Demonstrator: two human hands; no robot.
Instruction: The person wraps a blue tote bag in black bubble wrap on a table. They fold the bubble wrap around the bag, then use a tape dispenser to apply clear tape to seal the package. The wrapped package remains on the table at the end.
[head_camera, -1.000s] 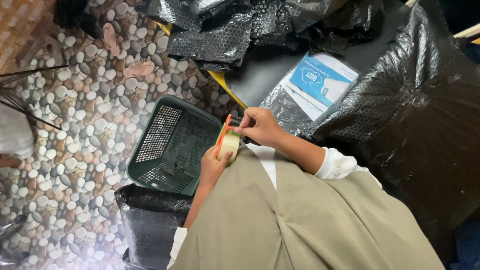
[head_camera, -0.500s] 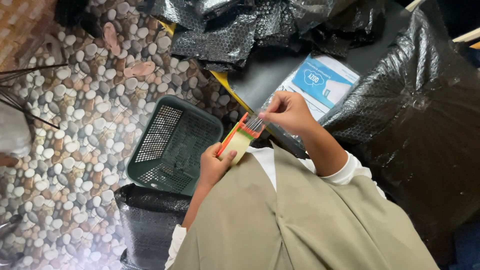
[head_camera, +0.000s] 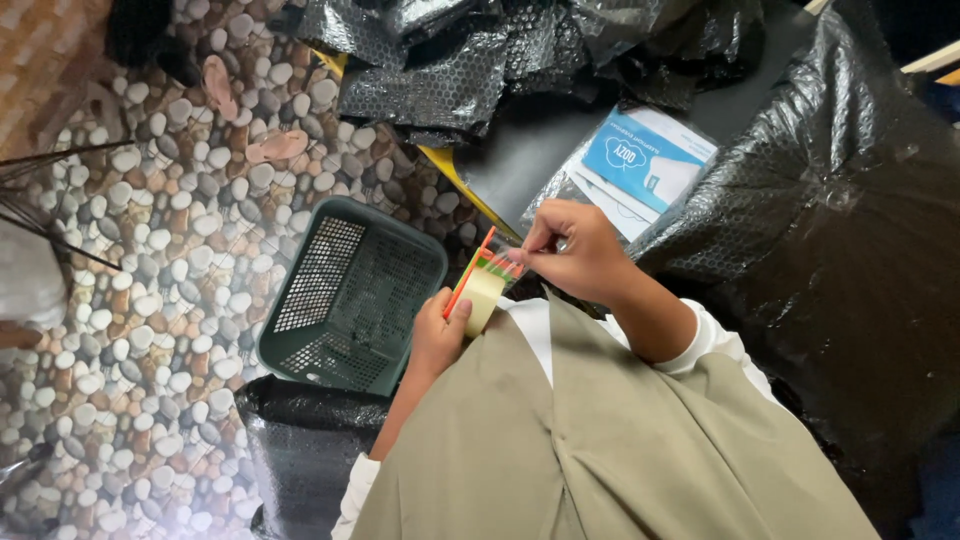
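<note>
Since half a second ago, my right hand (head_camera: 575, 250) has drawn back toward the tape roll (head_camera: 482, 293), fingertips pinching its clear tape end. Left hand (head_camera: 437, 335) grips the roll from below. Green mesh basket (head_camera: 350, 295) sits just left.

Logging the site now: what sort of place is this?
Likely a home packing spot: black bubble wrap heaped about, a bagged packet nearby, a tape roll in both hands, pebble-patterned floor.
</note>
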